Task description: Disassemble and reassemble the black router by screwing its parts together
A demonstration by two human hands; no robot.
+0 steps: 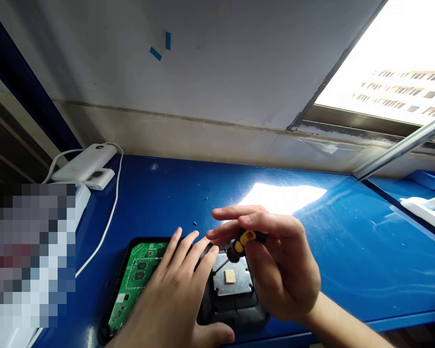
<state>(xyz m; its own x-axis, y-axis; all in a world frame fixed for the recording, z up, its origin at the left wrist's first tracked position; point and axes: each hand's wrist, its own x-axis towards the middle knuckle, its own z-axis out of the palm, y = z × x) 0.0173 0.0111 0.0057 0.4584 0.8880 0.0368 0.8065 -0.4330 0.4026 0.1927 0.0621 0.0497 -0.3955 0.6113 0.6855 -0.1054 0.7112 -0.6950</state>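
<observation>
A black housing (235,314) lies on the blue table, with a green circuit board (141,275) in its left part. On its right part sits a silver metal plate (239,287) with a small beige square pad (230,276). My left hand (181,285) rests over the middle of the housing, fingers spread, covering part of the board. My right hand (275,261) grips a yellow and black screwdriver (240,245). The screwdriver's tip reaches the plate's left edge, near a dark screw hole beside my left fingers.
Two tiny screws (195,223) (206,198) lie on the blue table (159,188) beyond the housing. White devices (85,162) and a white cable (112,212) are at the left. Another white device (431,210) stands at the far right, behind a metal-framed divider.
</observation>
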